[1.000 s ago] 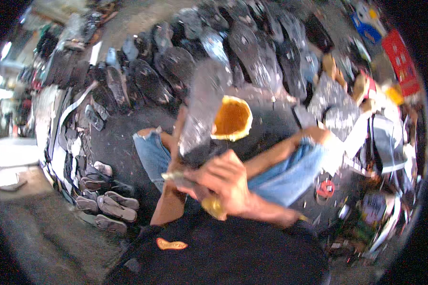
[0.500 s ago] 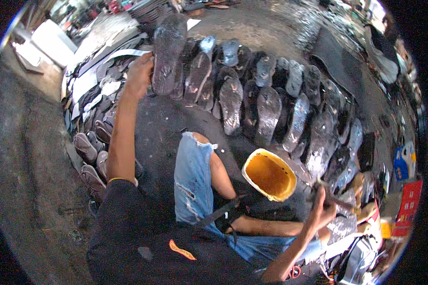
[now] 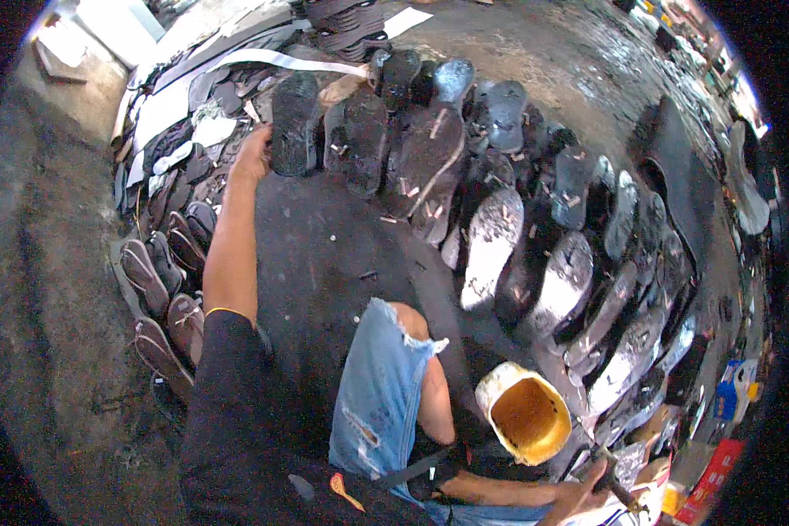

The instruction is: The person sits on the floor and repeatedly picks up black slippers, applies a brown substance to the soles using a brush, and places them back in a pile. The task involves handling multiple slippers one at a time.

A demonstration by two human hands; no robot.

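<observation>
A dark, grimy concrete floor (image 3: 324,254) fills the scene, stained black where the person sits and paler and dustier toward the left edge (image 3: 44,289). Across the floor runs a wide arc of dark rubber sandal soles (image 3: 491,245), laid side by side from the top centre round to the lower right, many of them glistening wet on top. Beyond them at the upper left lies a heap of cut sheet material and pale strips (image 3: 237,66), and a pale block (image 3: 105,22) stands at the top left corner. Down the left side, finished brown sandals with straps (image 3: 162,289) lie in a row, overlapping. The person sits low on the floor in a dark shirt and torn blue jeans, one bare knee (image 3: 412,324) showing. Near the knee stands a yellow tub (image 3: 526,416) of amber glue, its rim smeared white. The left hand (image 3: 252,156) is stretched out to the far end of the arc, its grip closed on the edge of a black sole (image 3: 294,123) lying there. The right hand (image 3: 579,500), at the bottom edge just beside the tub, has its grip wrapped round a dark brush handle (image 3: 618,491). Coloured packets (image 3: 723,438) sit at the lower right.
</observation>
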